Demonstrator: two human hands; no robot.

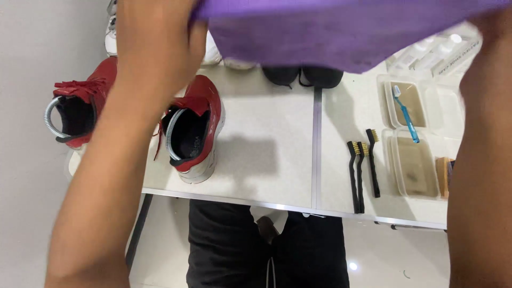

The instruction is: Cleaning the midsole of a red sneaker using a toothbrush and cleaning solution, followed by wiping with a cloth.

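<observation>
**Both arms raised, purple cloth stretched across the top of view**

Left hand [154, 48] is up close to the camera, forearm running from near-left bottom up to the top edge. Its grip is curled shut over the left end of a purple cloth [341, 32]; fingers fold under the fabric, fingertips mostly hidden. The right arm rises along the right edge, v. close to the lens and blurred. The right hand [493, 21] meets the cloth's right corner at the top, but the hand itself is cut off by the frame, so can't tell how its grip sits or how tightly it holds.

The cloth hangs in the air between both hands, well above the surface [266, 154], covering the far part of the scene. Its upper edge is out of frame.

Below, on the left: two red shoes, one [200, 133] near the middle-left, the other [80, 106] further left and partly behind the left forearm; each has a coiled grey insert in its opening. Dark shoes [301, 77] at the far side are half hidden by the cloth. On the right: three black brushes [362, 170] lie side by side, next to clear trays [413, 160]; a blue toothbrush [405, 112] rests across the far tray. A brown block beside the near tray is cut off by the right arm; can't tell what it is. Person's dark trousers show at the near edge.
</observation>
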